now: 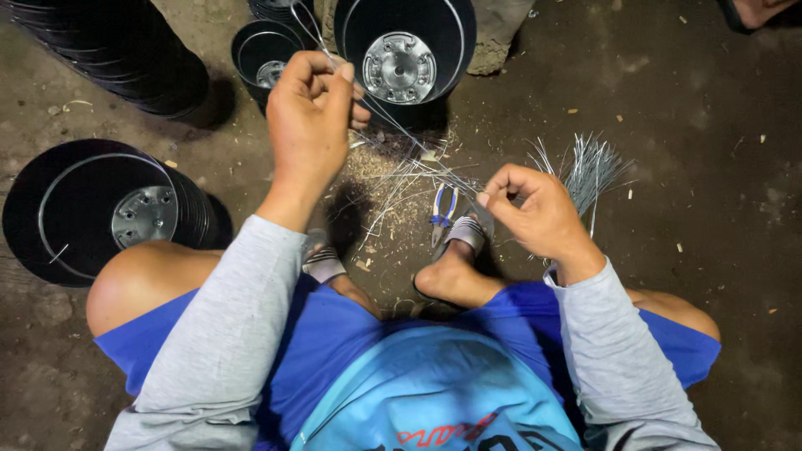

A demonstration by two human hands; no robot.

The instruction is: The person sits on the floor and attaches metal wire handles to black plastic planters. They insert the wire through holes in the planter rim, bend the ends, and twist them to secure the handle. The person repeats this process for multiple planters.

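two hands pinch one thin wire [401, 138] above the pliers [443, 213]: my left hand [309, 117] clamps its upper end, my right hand [535, 213] its lower end; black pot [455, 33] beyond.

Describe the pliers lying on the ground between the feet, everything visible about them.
The pliers are small, with blue and pale handles and dark metal jaws. They lie flat on the dirt floor amid wire offcuts and shavings, handles pointing away from the person, jaws toward the sandalled foot. Whether they touch the sandal cannot be told. Neither hand holds them; the right hand is nearest, pinching thin wire just above.
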